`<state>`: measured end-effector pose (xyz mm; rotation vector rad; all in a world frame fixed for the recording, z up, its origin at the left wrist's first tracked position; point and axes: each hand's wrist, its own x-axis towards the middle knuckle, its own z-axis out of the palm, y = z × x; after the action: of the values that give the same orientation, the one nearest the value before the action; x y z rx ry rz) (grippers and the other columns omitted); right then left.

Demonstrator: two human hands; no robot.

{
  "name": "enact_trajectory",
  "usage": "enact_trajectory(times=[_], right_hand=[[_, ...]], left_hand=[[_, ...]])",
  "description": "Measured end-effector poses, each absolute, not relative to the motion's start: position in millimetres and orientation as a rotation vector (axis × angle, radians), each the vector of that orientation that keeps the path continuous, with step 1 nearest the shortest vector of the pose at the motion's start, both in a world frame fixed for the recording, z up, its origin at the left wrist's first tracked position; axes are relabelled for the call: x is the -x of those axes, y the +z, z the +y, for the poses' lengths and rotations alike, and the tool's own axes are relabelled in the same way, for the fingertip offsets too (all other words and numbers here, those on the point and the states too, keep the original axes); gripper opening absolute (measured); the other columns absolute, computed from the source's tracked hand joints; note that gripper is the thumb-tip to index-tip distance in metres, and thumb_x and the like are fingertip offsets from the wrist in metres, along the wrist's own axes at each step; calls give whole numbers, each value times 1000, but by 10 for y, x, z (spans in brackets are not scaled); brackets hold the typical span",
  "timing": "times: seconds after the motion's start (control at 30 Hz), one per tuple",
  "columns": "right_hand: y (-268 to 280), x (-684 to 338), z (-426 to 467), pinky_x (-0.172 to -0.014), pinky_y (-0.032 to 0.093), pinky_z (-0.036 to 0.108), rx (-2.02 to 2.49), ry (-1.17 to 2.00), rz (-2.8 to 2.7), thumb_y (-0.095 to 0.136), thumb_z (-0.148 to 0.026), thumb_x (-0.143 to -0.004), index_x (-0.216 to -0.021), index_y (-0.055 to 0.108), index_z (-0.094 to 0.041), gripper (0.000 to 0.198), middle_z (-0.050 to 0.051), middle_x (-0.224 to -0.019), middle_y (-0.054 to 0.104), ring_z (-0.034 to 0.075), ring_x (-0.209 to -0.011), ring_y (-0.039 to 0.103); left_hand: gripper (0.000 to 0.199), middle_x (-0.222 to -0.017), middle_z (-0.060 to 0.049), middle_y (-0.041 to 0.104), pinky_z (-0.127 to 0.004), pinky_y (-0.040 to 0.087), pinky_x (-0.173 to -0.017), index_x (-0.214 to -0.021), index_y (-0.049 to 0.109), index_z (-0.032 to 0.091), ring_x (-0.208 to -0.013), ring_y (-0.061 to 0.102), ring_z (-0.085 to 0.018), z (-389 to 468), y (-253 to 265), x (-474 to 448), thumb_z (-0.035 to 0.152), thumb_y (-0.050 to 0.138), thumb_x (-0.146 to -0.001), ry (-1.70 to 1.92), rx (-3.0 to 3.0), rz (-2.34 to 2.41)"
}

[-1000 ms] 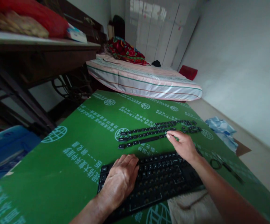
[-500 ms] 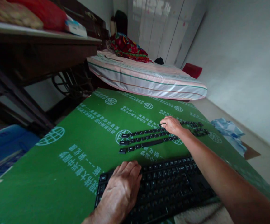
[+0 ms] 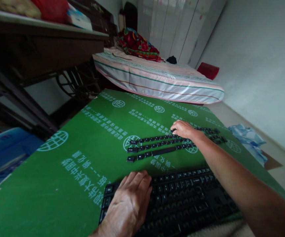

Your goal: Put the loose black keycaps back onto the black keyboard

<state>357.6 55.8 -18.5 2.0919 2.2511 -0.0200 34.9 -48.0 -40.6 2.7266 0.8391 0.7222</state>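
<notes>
A black keyboard [image 3: 172,204] lies on a green printed board, with bare dark sockets across much of it and keycaps along its far rows. My left hand [image 3: 130,200] rests palm down over the keyboard's left part, fingers side by side and lying on it; its thumb is hidden. Beyond the keyboard, loose black keycaps [image 3: 154,144] are laid out in long rows, and a long space bar [image 3: 164,151] sits in the nearest row. My right hand [image 3: 183,129] reaches over to the farthest row, thumb and fingers closed on a small black keycap [image 3: 173,130].
The green board [image 3: 83,131] extends around the keyboard. Pale cloth shows under the keyboard's near edge. A dark sewing-machine table [image 3: 43,42] stands left, with a blue box [image 3: 11,151] below it. Beyond are a bed [image 3: 157,77], a red object [image 3: 208,70] and crumpled blue-white material [image 3: 248,138].
The view has shifted slightly, moving the board and bed a little in the picture. My right hand stays at the far keycap row and my left hand stays on the keyboard.
</notes>
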Motion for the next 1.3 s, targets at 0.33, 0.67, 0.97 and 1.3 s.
enact_trajectory(times=[0.33, 0.67, 0.97, 1.3], right_hand=[[-199, -3593, 622, -75, 42, 25, -1942, 5, 2291, 65, -20, -77, -83, 71, -21, 8, 4, -90, 68, 19, -94, 58], [101, -3427, 455, -88, 42, 32, -1774, 111, 2441, 57, -19, -84, -84, 65, -16, 9, 9, -95, 64, 21, -99, 53], [279, -2924, -371, -90, 45, 37, -1592, 148, 2741, 55, -20, -86, -84, 62, -16, 8, 8, -93, 62, 22, -104, 53], [47, -2657, -1202, -96, 47, 40, -1653, -32, 2826, 56, -18, -86, -84, 64, -17, 8, 8, -103, 65, 21, -108, 55]], left_hand=[[24, -98, -8, 68, -40, 57, -78, -102, 58, 17, -86, 66, -21, -489, -353, -367, 14, 37, -89, 828, -2778, 843], [23, -102, -7, 66, -43, 55, -80, -104, 57, 17, -89, 63, -22, -485, -393, -354, 15, 39, -90, 729, -2732, 844], [23, -106, -9, 63, -43, 50, -87, -105, 58, 15, -95, 58, -23, -480, -383, -363, 21, 40, -92, 587, -2676, 836], [21, -102, -10, 62, -40, 48, -88, -100, 59, 13, -96, 57, -23, -478, -305, -404, 20, 42, -91, 534, -2730, 837]])
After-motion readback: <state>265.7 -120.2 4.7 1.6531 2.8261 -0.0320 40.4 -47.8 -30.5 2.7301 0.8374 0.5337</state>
